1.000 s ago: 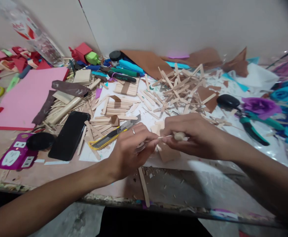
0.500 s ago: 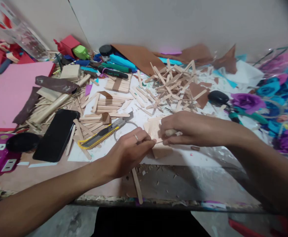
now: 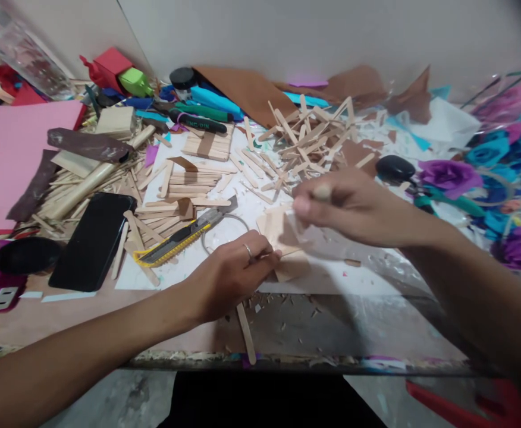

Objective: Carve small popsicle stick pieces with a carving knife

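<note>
Left hand [image 3: 231,276] pinches a thin pale wooden sliver [image 3: 288,252] over the flat tan stick panel [image 3: 276,229] at its 2 o'clock. Right hand [image 3: 354,208], blurred, fingers clamped on a small pale rounded stub [image 3: 323,191], hovers above the panel's 2 o'clock corner.

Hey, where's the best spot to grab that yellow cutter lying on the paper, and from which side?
Take the cutter by its yellow and grey handle, mid-body, from above, with fingers across its narrow sides. It lies flat and slanted, with the blade at the far right end, so coming in from the near left end is probably safest.
</note>
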Available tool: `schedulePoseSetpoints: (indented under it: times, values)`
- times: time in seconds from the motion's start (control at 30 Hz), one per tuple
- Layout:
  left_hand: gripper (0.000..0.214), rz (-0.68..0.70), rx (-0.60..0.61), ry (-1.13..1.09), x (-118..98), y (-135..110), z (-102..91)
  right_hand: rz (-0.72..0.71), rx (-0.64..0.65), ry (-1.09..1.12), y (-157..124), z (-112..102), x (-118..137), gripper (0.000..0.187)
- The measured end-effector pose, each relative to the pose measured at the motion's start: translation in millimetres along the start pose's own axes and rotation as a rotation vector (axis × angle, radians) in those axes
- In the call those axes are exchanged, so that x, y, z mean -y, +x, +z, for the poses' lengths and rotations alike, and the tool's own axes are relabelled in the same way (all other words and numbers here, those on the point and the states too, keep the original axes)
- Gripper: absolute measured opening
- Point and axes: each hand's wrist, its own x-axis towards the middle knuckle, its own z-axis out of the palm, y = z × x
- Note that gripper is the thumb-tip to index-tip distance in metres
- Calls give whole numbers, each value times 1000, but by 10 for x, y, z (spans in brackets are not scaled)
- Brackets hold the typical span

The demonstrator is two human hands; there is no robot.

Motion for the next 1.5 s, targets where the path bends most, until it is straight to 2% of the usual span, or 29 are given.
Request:
schedulePoseSetpoints:
  times: [0.07,0.1,0.17,0.23,0.37,0.43,0.5,0.7,0.93,1.03,1.1,1.2,1.27,1.37,1.43,1.5]
  values:
    - [17,-105,25,-72,-27,-6,14,22,-114,342,27,77,57,55]
    - [16,-124,36,-90,-33,-10,22,46,-125,513,43,120,81,58]
    - [14,-137,36,-108,-35,-19,36,106,-90,771,76,205,106,65]
    - [13,-163,43,-105,-35,-23,39,118,-69,879,101,285,92,72]
    - [16,-232,114,-89,-62,-20,15,-44,-178,971,106,424,10,72]
    - [17,-231,121,-98,-72,-23,7,-74,-270,1023,107,466,-13,67]
    - [19,-221,112,-91,-66,-35,8,-70,-297,1063,121,476,-22,66]
    - [19,-105,74,-32,-29,-64,29,-56,-222,1158,177,408,-70,68]
    - [22,-102,23,5,-35,-46,59,-71,-85,1136,138,325,-161,66]
    - [22,-77,3,14,-29,-58,73,-148,-5,1135,143,308,-206,70]
    - [23,-68,7,15,-31,-63,70,-182,54,1136,143,313,-220,71]
    - [25,-45,48,42,-31,-60,48,-154,81,1173,121,347,-207,66]
    - [23,60,91,138,-22,-54,28,-131,90,1201,96,375,-190,60]
    - [21,398,123,422,-6,-41,5,-146,163,1199,58,409,-180,54]
    - [20,603,95,625,-8,-29,-2,-172,176,1206,36,423,-183,52]
    - [19,707,46,759,-21,-17,-2,-190,169,1214,16,432,-186,50]
